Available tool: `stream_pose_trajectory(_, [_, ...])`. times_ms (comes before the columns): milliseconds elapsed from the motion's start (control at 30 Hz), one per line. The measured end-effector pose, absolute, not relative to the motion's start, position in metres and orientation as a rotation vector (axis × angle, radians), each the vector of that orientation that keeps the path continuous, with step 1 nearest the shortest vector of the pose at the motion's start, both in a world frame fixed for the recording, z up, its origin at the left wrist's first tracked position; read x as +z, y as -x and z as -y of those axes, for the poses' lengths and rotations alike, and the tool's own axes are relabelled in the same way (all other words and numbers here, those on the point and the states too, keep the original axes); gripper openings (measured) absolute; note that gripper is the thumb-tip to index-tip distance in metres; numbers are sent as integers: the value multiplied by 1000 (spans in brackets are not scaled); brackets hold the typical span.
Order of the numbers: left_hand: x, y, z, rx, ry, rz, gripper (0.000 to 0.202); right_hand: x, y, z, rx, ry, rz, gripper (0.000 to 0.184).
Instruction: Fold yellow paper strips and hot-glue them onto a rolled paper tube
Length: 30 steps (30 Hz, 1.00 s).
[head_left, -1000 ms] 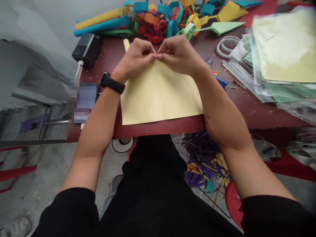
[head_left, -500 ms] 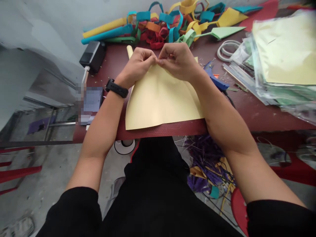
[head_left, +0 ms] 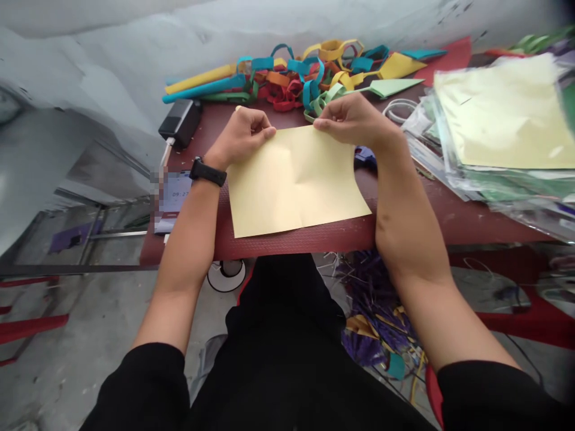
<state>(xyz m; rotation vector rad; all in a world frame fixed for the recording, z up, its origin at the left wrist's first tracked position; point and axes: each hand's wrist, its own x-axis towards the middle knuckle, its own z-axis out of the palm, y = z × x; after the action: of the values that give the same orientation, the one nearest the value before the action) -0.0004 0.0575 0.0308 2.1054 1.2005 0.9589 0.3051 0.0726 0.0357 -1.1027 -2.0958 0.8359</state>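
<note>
Over the near side of the maroon desk [head_left: 269,246] spreads a pale yellow sheet [head_left: 263,191], bowed along its right edge; an uneven pull could skew or tear it. The left hand [head_left: 245,134] and right hand [head_left: 357,121], set apart, pinch its far edge in their fingers [head_left: 325,124]; too hard a grip might crumple it, and buckling could deepen the small middle crease [head_left: 299,178].

The top [head_left: 287,371] is plain black, its short left sleeve [head_left: 139,383] and right sleeve [head_left: 485,389] ending above the elbows. A black watch [head_left: 209,172] with a broad band circles the left wrist. Black trousers [head_left: 287,278] show below the near edge of the surface [head_left: 287,244], perhaps with thin red piping [head_left: 244,288] on the left leg; dimness blurs it.
</note>
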Motion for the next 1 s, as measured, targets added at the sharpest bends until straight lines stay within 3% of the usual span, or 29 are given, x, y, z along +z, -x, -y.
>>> stream_pose_trajectory(167, [26,14,-66,986,-2160,-1226,23,30,-312,-80,847,1136,2096,35])
stream_pose_trajectory(733, [16,15,-79,1067,-2199,-1149,31,23,-313,-81,1048,1058,2000,63])
stream_pose_trajectory(1000, [18,14,-78,1087,-2171,-1148,29,22,-314,-85,1037,1061,1991,66])
